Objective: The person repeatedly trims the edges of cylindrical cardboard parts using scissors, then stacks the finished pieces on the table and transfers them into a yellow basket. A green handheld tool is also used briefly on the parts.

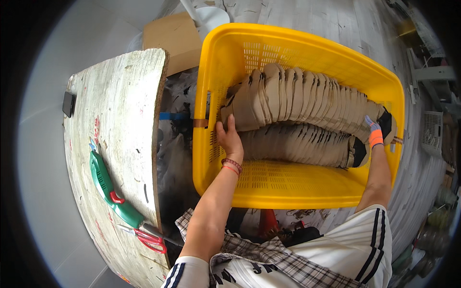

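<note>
Inside a yellow plastic basket (297, 199) lie two long rows of thin, tan, curved pieces with dark edges. My bare left hand (230, 140) grips the left end of the far row of tan pieces (302, 98), thumb pointing up against it. At that row's right end, my right hand (374, 132), in a purple and orange glove, lies along the near side with its fingers against the pieces; their tips are partly hidden. Black material shows beyond the glove. The near row of tan pieces (297, 144) rests below, partly covered by the far one.
On the left stands a worn, pale wooden board (129, 96) with a green and red power cutter (108, 185), red-handled scissors (150, 240) and a dark phone-like box (68, 104). Brown cardboard (173, 41) sits behind. Scraps litter the floor; shelving (434, 74) stands at the right.
</note>
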A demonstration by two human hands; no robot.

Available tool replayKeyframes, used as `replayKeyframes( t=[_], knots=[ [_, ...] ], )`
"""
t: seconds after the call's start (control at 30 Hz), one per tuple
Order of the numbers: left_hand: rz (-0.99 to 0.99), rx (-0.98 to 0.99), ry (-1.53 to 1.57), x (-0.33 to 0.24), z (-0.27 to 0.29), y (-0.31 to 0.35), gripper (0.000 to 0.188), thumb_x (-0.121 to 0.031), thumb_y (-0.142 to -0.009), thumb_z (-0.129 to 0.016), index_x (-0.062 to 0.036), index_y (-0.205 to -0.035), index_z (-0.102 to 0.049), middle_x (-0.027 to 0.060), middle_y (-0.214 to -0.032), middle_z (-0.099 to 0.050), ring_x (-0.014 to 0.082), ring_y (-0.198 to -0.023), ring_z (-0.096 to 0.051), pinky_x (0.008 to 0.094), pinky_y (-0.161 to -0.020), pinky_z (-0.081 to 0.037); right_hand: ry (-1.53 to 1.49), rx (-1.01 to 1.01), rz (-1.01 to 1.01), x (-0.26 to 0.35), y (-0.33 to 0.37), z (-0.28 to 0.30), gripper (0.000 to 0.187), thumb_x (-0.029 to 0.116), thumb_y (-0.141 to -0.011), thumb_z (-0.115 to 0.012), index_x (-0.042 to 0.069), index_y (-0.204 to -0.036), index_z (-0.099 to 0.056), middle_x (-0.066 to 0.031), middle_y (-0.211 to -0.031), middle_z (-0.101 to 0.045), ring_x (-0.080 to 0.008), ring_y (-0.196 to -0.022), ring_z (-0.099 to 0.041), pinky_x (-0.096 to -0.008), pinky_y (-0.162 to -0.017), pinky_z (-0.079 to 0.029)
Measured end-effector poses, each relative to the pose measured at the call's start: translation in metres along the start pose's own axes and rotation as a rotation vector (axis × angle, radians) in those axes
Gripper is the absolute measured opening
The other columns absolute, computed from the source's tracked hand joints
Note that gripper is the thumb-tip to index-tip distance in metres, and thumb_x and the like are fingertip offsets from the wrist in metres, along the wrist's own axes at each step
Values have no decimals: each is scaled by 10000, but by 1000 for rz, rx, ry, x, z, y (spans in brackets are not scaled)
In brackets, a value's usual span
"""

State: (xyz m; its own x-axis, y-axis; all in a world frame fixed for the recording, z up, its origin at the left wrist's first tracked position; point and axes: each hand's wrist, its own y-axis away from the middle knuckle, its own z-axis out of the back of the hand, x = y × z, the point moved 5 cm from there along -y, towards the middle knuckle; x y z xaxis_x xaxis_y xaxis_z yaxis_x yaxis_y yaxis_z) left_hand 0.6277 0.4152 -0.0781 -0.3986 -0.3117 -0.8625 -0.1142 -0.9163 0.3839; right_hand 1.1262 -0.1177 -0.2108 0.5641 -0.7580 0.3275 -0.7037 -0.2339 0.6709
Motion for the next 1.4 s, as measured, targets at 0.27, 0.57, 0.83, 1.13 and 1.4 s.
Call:
replayKeyframes(
  t=[0.27, 0.57, 0.83, 1.13, 1.4],
  knots=[
    [10, 537, 349, -74, 8, -23, 405, -157, -808, -767, 32, -1136, -624, 79, -1127, -655, 183, -996, -587, 302, -890, -448, 1185, 45, -34, -83, 86, -76, 500, 171, -1033, -207, -71, -1470, -198, -187, -1565, -194, -335, -1419, -242, -450, -1156, -238],
    [-3, 724, 55, -123, -15, -29, 632, -221, -800, -766, 73, -1286, -491, 171, -1291, -546, 254, -1177, -522, 344, -1014, -396, 1829, 203, -181, -81, 97, -87, 455, 203, -1030, -258, 82, -1402, -491, -21, -1523, -368, -206, -1421, -253, -324, -1144, -218],
    [155, 774, -32, -102, -34, -51, 789, -332, -751, -810, 59, -1345, -467, 153, -1323, -536, 271, -1216, -495, 377, -1055, -365, 1629, 183, 102, -100, 118, -86, 394, 242, -997, -420, 101, -1323, -590, -48, -1476, -443, -203, -1383, -350, -349, -1125, -254],
    [208, 817, 227, -127, -1, 3, 523, -126, -729, -778, -18, -1211, -607, 96, -1254, -591, 226, -1114, -541, 366, -986, -409, 1303, 357, 115, -88, 163, -68, 432, 172, -1005, -380, -45, -1376, -421, -216, -1281, -573, -298, -1160, -583, -376, -994, -479],
    [53, 839, 319, -192, 101, 81, 444, -29, -739, -707, 3, -1173, -614, 87, -1078, -674, 230, -971, -640, 365, -876, -521, 1159, 389, 287, -65, 277, -68, 503, 211, -983, -476, -21, -1414, -361, -189, -1245, -591, -297, -1101, -612, -371, -946, -512]
  ],
)
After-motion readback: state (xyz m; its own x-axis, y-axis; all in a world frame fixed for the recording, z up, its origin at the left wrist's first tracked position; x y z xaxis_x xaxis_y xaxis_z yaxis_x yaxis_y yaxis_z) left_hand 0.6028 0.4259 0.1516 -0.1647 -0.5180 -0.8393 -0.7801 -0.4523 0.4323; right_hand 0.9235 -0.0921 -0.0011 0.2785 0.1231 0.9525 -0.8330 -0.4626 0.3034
